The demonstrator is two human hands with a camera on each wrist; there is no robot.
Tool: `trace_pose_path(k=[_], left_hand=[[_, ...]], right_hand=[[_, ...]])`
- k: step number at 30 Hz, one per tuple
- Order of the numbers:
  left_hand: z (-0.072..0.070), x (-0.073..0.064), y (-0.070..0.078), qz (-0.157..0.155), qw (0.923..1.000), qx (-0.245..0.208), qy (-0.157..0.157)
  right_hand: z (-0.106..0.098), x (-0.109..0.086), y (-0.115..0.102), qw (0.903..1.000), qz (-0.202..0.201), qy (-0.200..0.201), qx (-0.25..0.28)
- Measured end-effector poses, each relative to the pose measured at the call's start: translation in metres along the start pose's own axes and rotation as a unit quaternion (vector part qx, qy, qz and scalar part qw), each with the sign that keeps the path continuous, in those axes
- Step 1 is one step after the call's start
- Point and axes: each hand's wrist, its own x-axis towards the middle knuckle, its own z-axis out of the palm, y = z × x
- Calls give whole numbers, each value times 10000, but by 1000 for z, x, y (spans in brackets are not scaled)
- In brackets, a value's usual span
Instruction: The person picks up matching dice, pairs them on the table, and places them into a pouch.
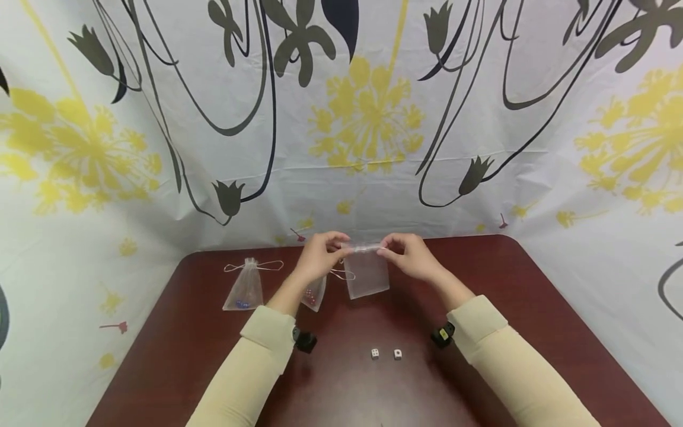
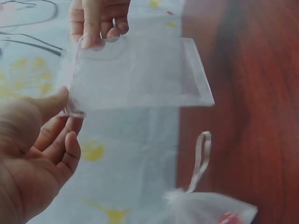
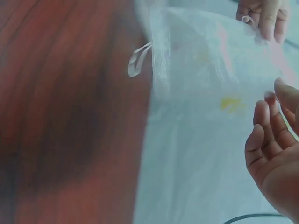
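Note:
A sheer white drawstring bag (image 1: 368, 276) hangs flat over the far part of the table, with nothing seen inside it. My left hand (image 1: 322, 256) pinches one top corner between thumb and fingers. At the opposite top corner, my right hand (image 1: 412, 256) pinches the bag the same way. Both wrist views show the see-through bag (image 2: 135, 74) stretched between the two hands. Nearer to me, two white dice (image 1: 375, 354) lie side by side on the table.
To the left stands a tied sheer bag (image 1: 246, 290) with blue dice in it. Another sheer bag (image 1: 316, 293), holding red pieces, is partly hidden behind my left forearm. A flower-patterned sheet (image 1: 368, 196) hangs behind the dark red table (image 1: 176, 356).

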Motion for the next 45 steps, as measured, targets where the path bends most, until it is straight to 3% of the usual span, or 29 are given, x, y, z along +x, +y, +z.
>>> trace_pose_path(k=[7, 15, 25, 30, 33, 40, 45], left_hand=[[-23, -22, 16, 528, 9973, -202, 467], [-37, -47, 28, 892, 9922, -357, 793], [-51, -61, 37, 779, 9900, -1094, 440], [-53, -64, 39, 905, 9858, -1371, 350], [-51, -66, 40, 965, 9830, -1437, 619], [-41, -73, 43, 1133, 9729, -1103, 1685], [-37, -77, 43, 1274, 9719, -865, 1777]], right_hand=[[-8, -9, -37, 9982, -296, 422, 291], [-8, -18, -60, 9962, -557, 467, 475], [-13, -24, -75, 9918, -621, -7, 1115], [-11, -25, -83, 9880, -774, -143, 1332], [-6, -25, -88, 9877, -819, -4, 1334], [10, -26, -99, 9880, -733, 785, 1114], [20, -25, -104, 9873, -702, 791, 1182]])
